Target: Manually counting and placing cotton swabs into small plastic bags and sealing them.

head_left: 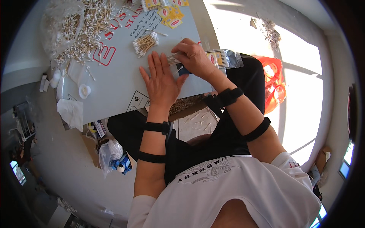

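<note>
My left hand [161, 81] lies flat on the grey printed board, its fingers stretched out and slightly apart. Beside it, my right hand [195, 59] is curled, with thumb and fingers pinched at a few cotton swabs [173, 60] whose ends show between the two hands. A small dark blue piece [184, 70] lies under the right hand, partly covered. To the right of that hand, a clear bag [232, 59] of cotton swabs with a yellow label [213, 57] reaches past the board's edge. Just beyond my left fingertips rests a loose bundle of cotton swabs [145, 43].
A large heap of cotton swabs [93, 28] with a clear plastic bag [62, 26] covers the board's far left. Yellow cards [173, 17] lie at the far edge. A white tissue [71, 113] hangs at the near left corner. Red plastic bags [273, 83] stand on the right.
</note>
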Demonstrator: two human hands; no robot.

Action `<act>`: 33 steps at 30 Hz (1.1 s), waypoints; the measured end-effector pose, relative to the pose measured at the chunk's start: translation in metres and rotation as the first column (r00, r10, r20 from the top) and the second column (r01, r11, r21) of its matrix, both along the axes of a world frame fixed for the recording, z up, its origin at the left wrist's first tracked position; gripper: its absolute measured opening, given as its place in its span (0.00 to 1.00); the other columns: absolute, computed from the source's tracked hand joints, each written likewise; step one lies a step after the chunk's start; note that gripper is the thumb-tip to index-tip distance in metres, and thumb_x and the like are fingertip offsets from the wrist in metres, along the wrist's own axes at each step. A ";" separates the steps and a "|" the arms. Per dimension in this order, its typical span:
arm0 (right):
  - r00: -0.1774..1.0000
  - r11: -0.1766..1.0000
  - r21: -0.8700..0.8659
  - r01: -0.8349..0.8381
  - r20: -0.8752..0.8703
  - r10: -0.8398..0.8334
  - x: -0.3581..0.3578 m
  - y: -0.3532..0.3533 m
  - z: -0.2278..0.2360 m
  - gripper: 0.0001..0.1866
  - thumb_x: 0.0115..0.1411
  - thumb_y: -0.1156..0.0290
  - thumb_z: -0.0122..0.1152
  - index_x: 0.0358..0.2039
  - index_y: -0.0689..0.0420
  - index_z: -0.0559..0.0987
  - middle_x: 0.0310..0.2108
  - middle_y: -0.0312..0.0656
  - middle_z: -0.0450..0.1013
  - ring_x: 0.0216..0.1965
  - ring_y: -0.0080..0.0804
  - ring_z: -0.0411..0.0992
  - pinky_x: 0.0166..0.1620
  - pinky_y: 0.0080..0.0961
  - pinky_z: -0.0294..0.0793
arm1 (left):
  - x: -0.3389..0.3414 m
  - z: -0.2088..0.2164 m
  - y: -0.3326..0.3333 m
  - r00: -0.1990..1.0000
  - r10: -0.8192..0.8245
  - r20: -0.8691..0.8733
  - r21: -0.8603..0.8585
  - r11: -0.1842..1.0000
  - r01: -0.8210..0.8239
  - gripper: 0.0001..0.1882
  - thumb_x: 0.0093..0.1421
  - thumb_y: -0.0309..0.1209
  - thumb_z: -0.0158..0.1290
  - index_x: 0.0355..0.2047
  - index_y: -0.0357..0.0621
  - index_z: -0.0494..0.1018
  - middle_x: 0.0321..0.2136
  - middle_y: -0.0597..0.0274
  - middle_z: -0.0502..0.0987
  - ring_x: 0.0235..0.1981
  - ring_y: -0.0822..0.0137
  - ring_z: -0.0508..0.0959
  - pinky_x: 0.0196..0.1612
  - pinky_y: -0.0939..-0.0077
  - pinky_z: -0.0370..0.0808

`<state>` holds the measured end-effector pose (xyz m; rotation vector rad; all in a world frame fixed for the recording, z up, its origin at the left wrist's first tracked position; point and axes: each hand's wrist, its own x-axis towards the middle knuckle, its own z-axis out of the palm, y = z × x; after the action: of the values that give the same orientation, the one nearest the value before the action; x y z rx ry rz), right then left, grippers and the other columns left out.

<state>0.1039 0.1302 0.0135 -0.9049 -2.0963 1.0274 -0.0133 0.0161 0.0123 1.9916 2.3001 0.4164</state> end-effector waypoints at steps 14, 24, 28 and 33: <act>0.983 0.989 0.148 -0.021 0.185 -0.007 -0.008 0.007 -0.001 0.05 0.55 0.70 0.64 0.32 0.56 0.81 0.29 0.42 0.74 0.31 0.44 0.75 0.35 0.34 0.74 | -0.003 -0.001 -0.015 0.989 0.099 0.106 0.142 0.983 -0.114 0.48 0.56 0.46 0.60 0.67 0.35 0.48 0.68 0.41 0.48 0.70 0.44 0.48 0.67 0.42 0.45; 0.989 0.973 0.191 0.131 0.040 -0.141 -0.013 0.009 0.011 0.07 0.52 0.72 0.66 0.33 0.56 0.81 0.33 0.43 0.73 0.33 0.44 0.76 0.35 0.34 0.74 | -0.009 0.004 -0.025 0.981 0.057 0.186 0.304 0.946 -0.112 0.26 0.46 0.31 0.64 0.46 0.42 0.70 0.49 0.55 0.68 0.53 0.51 0.66 0.55 0.53 0.61; 0.977 0.982 0.071 -0.173 0.139 0.162 0.012 -0.011 0.018 0.11 0.47 0.76 0.68 0.33 0.57 0.80 0.34 0.41 0.72 0.32 0.43 0.75 0.36 0.34 0.75 | -0.012 0.003 -0.027 0.976 0.061 0.209 0.300 0.946 -0.124 0.27 0.45 0.31 0.64 0.46 0.43 0.70 0.48 0.56 0.69 0.52 0.51 0.66 0.54 0.53 0.60; 0.974 0.970 0.180 -0.162 0.187 0.128 0.023 -0.030 0.009 0.07 0.44 0.72 0.68 0.25 0.54 0.79 0.31 0.40 0.70 0.34 0.42 0.74 0.36 0.35 0.75 | -0.013 0.001 -0.026 0.961 0.017 0.275 0.336 0.935 -0.113 0.22 0.46 0.31 0.63 0.43 0.45 0.72 0.47 0.58 0.70 0.52 0.52 0.66 0.54 0.54 0.61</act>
<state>0.1269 0.1006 0.0230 -0.7768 -2.3926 0.8203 -0.0264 -0.0103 0.0134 1.8491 2.2458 1.0984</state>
